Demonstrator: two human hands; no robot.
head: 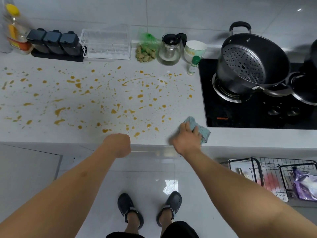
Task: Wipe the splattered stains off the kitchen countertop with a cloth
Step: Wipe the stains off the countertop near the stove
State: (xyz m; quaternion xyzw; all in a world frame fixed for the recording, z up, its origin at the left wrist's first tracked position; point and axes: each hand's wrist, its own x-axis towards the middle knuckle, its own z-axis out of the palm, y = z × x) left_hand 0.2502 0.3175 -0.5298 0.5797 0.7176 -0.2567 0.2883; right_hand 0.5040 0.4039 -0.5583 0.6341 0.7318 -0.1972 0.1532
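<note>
Two hands sit at the near edge of the bench [240,136]. At six o'clock the left hand [118,145] is curled into a fist over the bench lip, holding nothing. At about four o'clock the right hand [187,136] grips a bunched blue-grey cloth [199,128], which rests on the bench just beside the near left corner of the black hob [240,115]. Beyond the hands, from nine o'clock round to two o'clock, amber stains [96,98] dot nearly the whole pale surface, none of them visibly smeared, so I judge the wiping is only starting. The next move likely calls for the cloth to be pressed flat and swept leftward through the nearest drops toward nine o'clock, then worked outward in rows. Farthest off, along the wall at twelve o'clock, stand dark spice jars [54,42], a clear rack [106,43] and a glass jug [169,50], which strokes should stop short of.
</note>
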